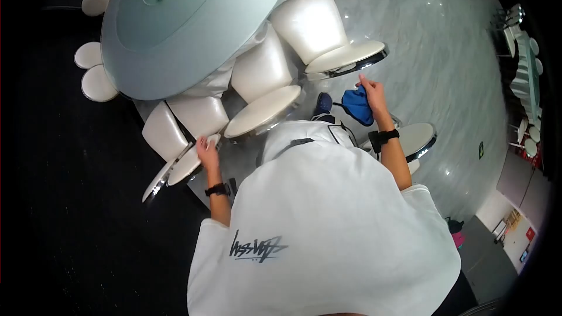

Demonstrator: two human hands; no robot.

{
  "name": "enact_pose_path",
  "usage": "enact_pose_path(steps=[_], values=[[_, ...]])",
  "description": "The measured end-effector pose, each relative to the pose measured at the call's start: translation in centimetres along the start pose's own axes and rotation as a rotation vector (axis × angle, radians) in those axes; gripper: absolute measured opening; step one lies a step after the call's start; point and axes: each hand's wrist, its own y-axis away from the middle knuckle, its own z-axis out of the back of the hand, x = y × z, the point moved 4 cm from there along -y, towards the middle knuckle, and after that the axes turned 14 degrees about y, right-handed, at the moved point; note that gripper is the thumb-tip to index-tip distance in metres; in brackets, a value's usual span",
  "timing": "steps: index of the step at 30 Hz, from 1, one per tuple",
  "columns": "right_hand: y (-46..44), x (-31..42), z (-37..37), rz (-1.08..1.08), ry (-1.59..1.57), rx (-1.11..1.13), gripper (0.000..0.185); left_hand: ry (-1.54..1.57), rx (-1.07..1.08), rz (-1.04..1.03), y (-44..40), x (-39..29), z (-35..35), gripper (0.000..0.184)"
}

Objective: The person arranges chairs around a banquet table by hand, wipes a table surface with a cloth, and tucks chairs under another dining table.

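Note:
My right hand [376,95] is closed on a blue cloth [356,106], which hangs bunched from the fingers above the floor. Close by is a white chair [345,55] with an oval back and a shiny metal rim. My left hand [207,153] is at the back of another white chair [186,167], its fingers bent at the edge of the backrest. A further chair [263,111] stands between my two hands, its seat toward the table.
A large round table [193,73] with a glass turntable [132,29] is ahead on the left. One more chair [417,139] is behind my right arm. Grey glossy floor [421,52] stretches right, with another table [527,76] and chairs beyond. Dark carpet lies left.

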Motion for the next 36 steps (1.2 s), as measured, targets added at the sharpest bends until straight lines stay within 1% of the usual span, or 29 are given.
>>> enact_pose_path(steps=[1, 2, 3, 4, 5, 6, 7, 9, 10, 12, 13, 14, 15, 17, 18, 19, 21, 22, 24, 25, 27, 28, 29, 31, 32, 35, 36], values=[[0.8, 0.1, -1.2, -0.025, -0.094, 0.035, 0.069, -0.034, -0.020, 0.011, 1.2, -1.0, 2.6, 0.049], [1.3, 0.4, -2.4, -0.048, -0.191, 0.068, 0.072, -0.142, 0.130, -0.050, 2.5, -6.6, 1.4, 0.050], [-5.1, -0.1, 7.5, -0.034, -0.207, 0.008, 0.072, -0.132, 0.294, -0.130, 4.7, -10.9, -13.4, 0.050], [-5.4, -0.9, 5.7, -0.090, -0.298, 0.048, 0.071, -0.222, 0.373, -0.184, 5.5, -14.9, -14.4, 0.052], [-6.5, -0.9, 5.4, -0.125, -0.373, 0.063, 0.071, -0.278, 0.457, -0.247, 6.0, -17.8, -17.2, 0.054], [-10.2, 2.1, 8.9, -0.074, -0.307, -0.016, 0.071, -0.183, 0.518, -0.301, 4.8, -20.3, -24.0, 0.057], [-11.1, 2.2, 9.3, -0.042, -0.179, -0.059, 0.071, -0.155, 0.594, -0.302, 5.5, -22.4, -27.1, 0.059], [-12.3, 1.4, 8.7, 0.010, 0.065, -0.144, 0.072, -0.194, 0.746, -0.298, 6.9, -24.9, -31.6, 0.068], [-11.7, 2.2, 8.8, -0.027, 0.143, -0.150, 0.073, -0.203, 0.824, -0.305, 7.2, -25.7, -33.7, 0.072], [-11.9, 2.3, 8.6, -0.005, 0.195, -0.178, 0.071, -0.323, 0.906, -0.448, 6.6, -22.9, -37.7, 0.080], [-12.2, 2.6, 8.9, 0.008, 0.224, -0.191, 0.071, -0.382, 0.943, -0.522, 6.5, -22.9, -39.7, 0.084], [-12.2, 2.7, 8.9, 0.032, 0.187, -0.205, 0.072, -0.501, 1.010, -0.446, 6.5, -22.1, -41.4, 0.086], [-12.0, 3.2, 8.9, 0.051, 0.146, -0.217, 0.072, -0.527, 1.001, -0.397, 6.5, -22.4, -42.7, 0.077], [-12.0, 2.9, 9.0, 0.042, 0.104, -0.160, 0.071, -0.580, 1.004, -0.295, 7.4, -22.3, -44.8, 0.060], [-12.0, 2.9, 9.1, 0.042, 0.080, -0.139, 0.071, -0.668, 0.931, -0.355, 7.6, -22.2, -45.6, 0.043], [-12.3, 2.5, 8.9, 0.042, 0.057, -0.118, 0.071, -0.721, 0.941, -0.303, 7.7, -23.5, -46.2, 0.043], [-13.3, 2.8, 8.8, 0.123, 0.160, -0.213, 0.071, -0.829, 0.954, -0.202, 7.1, -25.8, -47.3, 0.045], [-13.8, 2.8, 9.3, 0.144, 0.138, -0.168, 0.073, -0.838, 0.945, -0.310, 6.7, -24.8, -48.0, 0.047], [-14.5, 3.6, 10.2, 0.154, 0.089, -0.064, 0.077, -0.864, 0.995, -0.330, 5.5, -25.0, -49.3, 0.041], [-14.5, 4.6, 11.1, 0.199, 0.101, -0.031, 0.080, -0.897, 1.010, -0.359, 5.3, -25.3, -50.0, 0.037], [-16.6, 3.7, 12.0, 0.169, 0.260, 0.040, 0.079, -0.896, 1.066, -0.347, 4.9, -25.1, -51.4, 0.027], [-15.1, 5.7, 13.7, 0.243, 0.199, 0.098, 0.078, -0.897, 1.104, -0.346, 4.6, -25.2, -52.4, 0.022], [-17.7, 2.2, 12.1, 0.323, 0.212, 0.168, 0.076, -0.929, 1.122, -0.332, 4.4, -25.3, -53.1, 0.019], [-16.0, 2.8, 14.7, 0.298, 0.267, 0.375, 0.057, -0.999, 1.177, -0.307, 4.4, -25.9, -53.4, 0.013], [-15.8, 1.9, 15.8, 0.351, 0.211, 0.366, 0.050, -1.027, 1.181, -0.315, 3.9, -25.6, -53.9, 0.016], [-16.2, -2.2, 21.5, 0.327, -0.272, 0.338, 0.042, -1.142, 1.179, -0.266, 3.4, -25.3, -54.8, 0.021], [-17.3, -5.7, 23.4, 0.221, -0.321, 0.288, 0.034, -1.227, 1.190, -0.249, 3.6, -26.1, -55.2, 0.020]])
